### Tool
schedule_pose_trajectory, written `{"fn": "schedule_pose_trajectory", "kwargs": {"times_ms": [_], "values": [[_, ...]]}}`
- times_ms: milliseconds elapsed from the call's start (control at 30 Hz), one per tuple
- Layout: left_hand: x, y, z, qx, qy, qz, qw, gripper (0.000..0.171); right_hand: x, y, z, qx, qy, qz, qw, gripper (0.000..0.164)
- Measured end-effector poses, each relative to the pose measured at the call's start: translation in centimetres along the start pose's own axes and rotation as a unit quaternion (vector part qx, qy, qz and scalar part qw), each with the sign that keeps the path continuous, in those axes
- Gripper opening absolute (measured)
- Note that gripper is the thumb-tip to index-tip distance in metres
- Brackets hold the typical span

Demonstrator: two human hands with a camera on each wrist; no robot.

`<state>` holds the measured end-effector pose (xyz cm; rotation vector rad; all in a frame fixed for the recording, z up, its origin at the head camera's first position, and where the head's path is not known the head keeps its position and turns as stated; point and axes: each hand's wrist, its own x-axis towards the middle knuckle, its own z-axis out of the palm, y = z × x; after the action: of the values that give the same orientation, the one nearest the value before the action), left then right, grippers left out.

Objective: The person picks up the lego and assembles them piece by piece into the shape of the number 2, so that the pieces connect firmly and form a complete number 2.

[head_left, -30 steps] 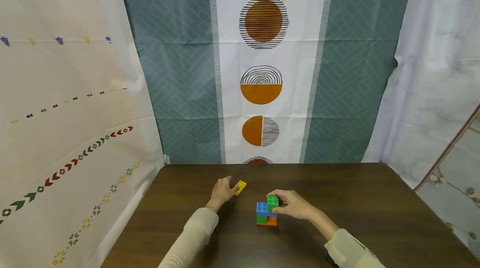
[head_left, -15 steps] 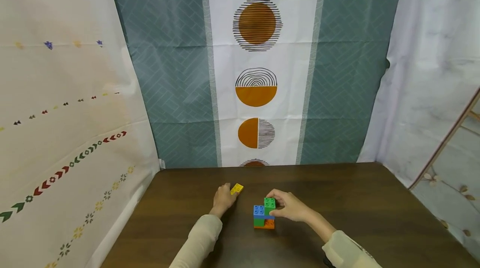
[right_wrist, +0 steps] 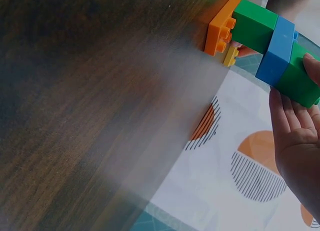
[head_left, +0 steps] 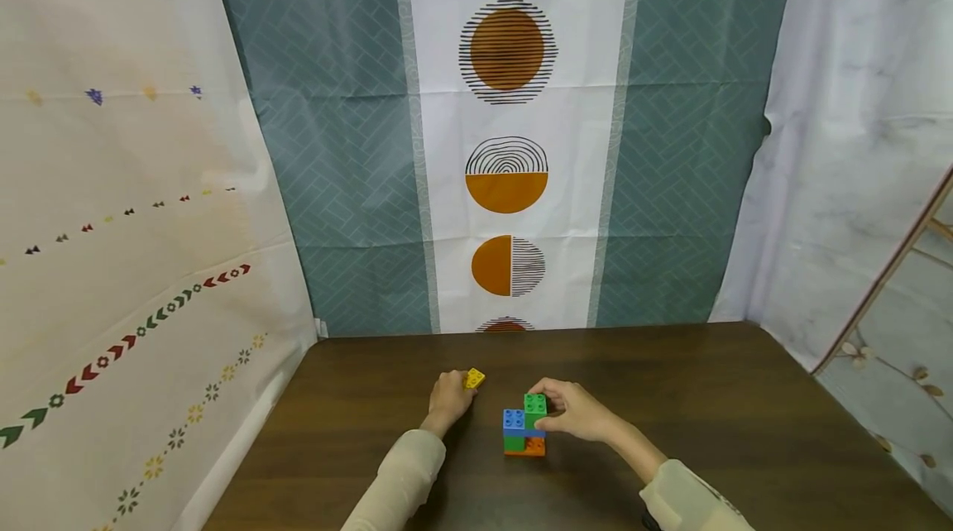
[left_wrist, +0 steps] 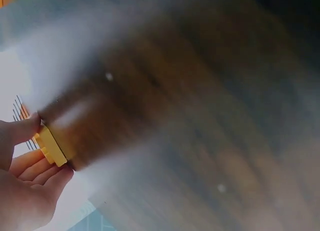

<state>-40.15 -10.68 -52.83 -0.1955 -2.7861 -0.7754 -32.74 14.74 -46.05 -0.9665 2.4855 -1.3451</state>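
In the head view a small block tower stands on the dark wooden table. An orange plate brick [right_wrist: 220, 28] forms its base, a lower green brick [right_wrist: 254, 23] sits on one end of that, and a blue brick [right_wrist: 277, 50] lies across. On the blue one's right end is an upper green brick [head_left: 534, 409]. My right hand [head_left: 579, 410] grips this upper green brick between thumb and fingers. To the left, farther back, my left hand [head_left: 450, 400] pinches a flat yellow brick [left_wrist: 51, 145] by its ends, low at the tabletop.
The brown table [head_left: 670, 399] spreads around both hands. Behind it hangs a curtain [head_left: 357, 184] with a white middle band and orange circles. Pale patterned cloths close in the left and right sides.
My left hand has closed in on the yellow brick, which has turned. The right hand keeps its hold on the upper green brick. The head view has shifted slightly.
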Motion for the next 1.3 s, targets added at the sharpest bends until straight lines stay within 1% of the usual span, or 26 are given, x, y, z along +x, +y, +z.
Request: {"fn": "schedule_pose_trajectory", "kwargs": {"times_ms": [233, 333, 467, 600, 733, 800, 867, 967, 1100, 1300], "values": [[-0.3, 0.2, -0.3, 0.006, 0.011, 0.022, 0.9997, 0.031, 0.0, 0.0, -0.1, 0.009, -0.009, 0.011, 1.0, 0.039], [-0.4, 0.5, -0.4, 0.008, 0.007, 0.029, 0.9995, 0.029, -0.1, 0.1, -0.2, 0.009, -0.009, 0.016, 1.0, 0.039], [-0.6, 1.1, -0.8, -0.003, 0.0, 0.042, 0.9991, 0.028, -0.2, 0.2, -0.4, 0.016, -0.005, 0.02, 1.0, 0.039], [-1.0, 1.7, -1.6, -0.021, -0.001, 0.053, 0.9984, 0.029, -0.2, 0.2, -0.4, 0.021, -0.006, 0.02, 1.0, 0.04], [-1.7, 2.1, -2.3, -0.028, -0.006, 0.078, 0.9965, 0.029, -0.2, 0.3, -0.4, 0.028, -0.015, 0.017, 0.999, 0.04], [-2.0, 2.3, -2.7, -0.028, -0.006, 0.099, 0.9947, 0.029, -0.2, 0.3, -0.4, 0.029, -0.019, 0.014, 0.999, 0.039], [-2.2, 2.6, -3.1, -0.035, -0.006, 0.115, 0.9927, 0.03, -0.2, 0.3, -0.4, 0.033, -0.021, 0.014, 0.999, 0.039], [-2.4, 3.1, -3.9, -0.06, -0.01, 0.127, 0.99, 0.032, -0.1, 0.2, -0.5, 0.028, -0.018, 0.015, 0.999, 0.039], [-2.6, 4.1, -5.0, -0.096, -0.023, 0.138, 0.9855, 0.034, 0.0, 0.1, -0.5, 0.022, -0.015, 0.014, 1.0, 0.038], [-3.1, 5.6, -6.3, -0.121, -0.045, 0.148, 0.9804, 0.035, 0.2, 0.0, -0.4, 0.033, -0.018, 0.013, 0.999, 0.038]]}}
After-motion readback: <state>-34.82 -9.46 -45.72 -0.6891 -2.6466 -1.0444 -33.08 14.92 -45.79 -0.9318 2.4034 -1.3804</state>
